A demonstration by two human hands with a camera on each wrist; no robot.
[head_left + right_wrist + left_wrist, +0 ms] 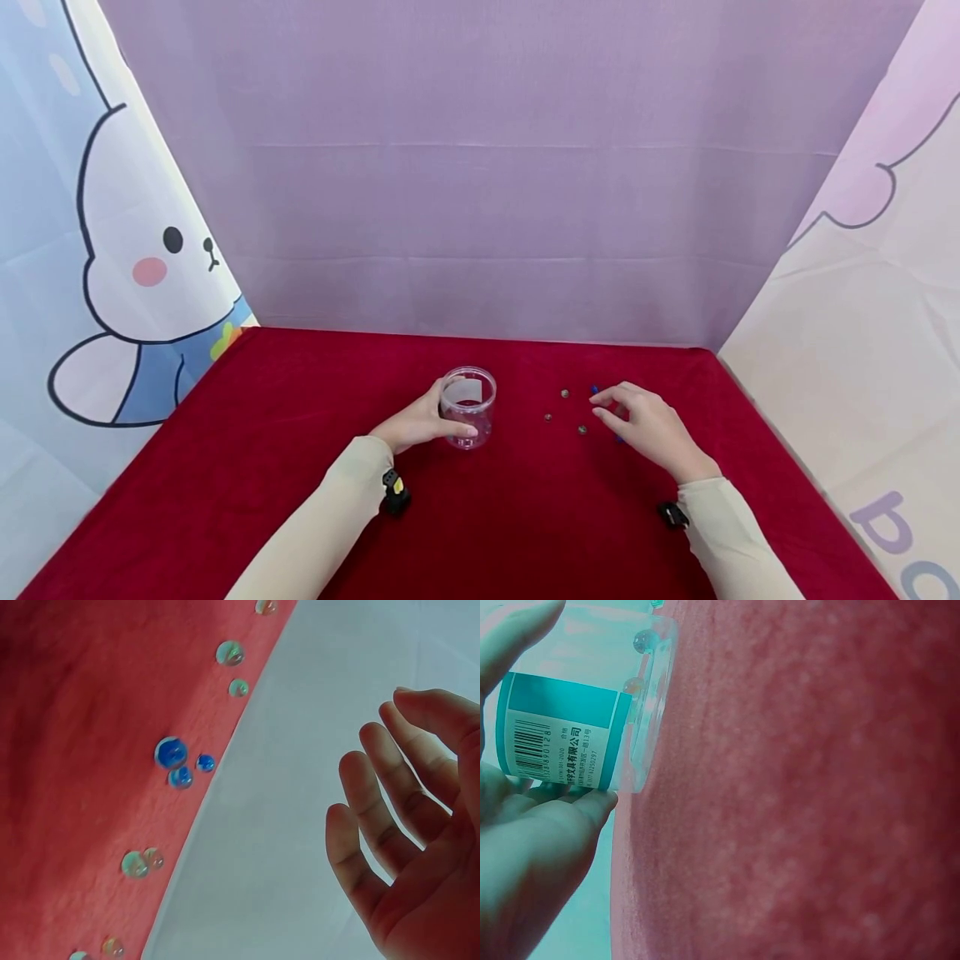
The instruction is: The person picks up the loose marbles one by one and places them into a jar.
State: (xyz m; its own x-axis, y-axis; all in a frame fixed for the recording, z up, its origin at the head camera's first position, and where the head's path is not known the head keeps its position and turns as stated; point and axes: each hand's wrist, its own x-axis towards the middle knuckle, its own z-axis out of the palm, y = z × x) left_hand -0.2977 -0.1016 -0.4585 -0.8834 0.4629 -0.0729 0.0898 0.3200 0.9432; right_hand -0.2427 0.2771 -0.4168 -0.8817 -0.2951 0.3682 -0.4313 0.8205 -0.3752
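1. Marbles are lying in a loose group on the red table, to the left of the right hand and partly beside its fingertips.
2. One blue marble is just beyond these fingertips, on the far side; another blue one shows next to the near edge of the thumb.
3. Right hand has its thumb and fingers apart, and I see nothing held between them. It is clearly nearer to the group than the other hand.
4. Left hand is clamped around the clear jar, with the thumb across its near side.
5. This jar stands about upright, its long axis vertical and its mouth upward, to the left of the group. Thus the loose pieces lie mostly between the jar and the right hand.
6. Left wrist view shows a printed label and small balls near the jar's bottom, which appear to be inside.
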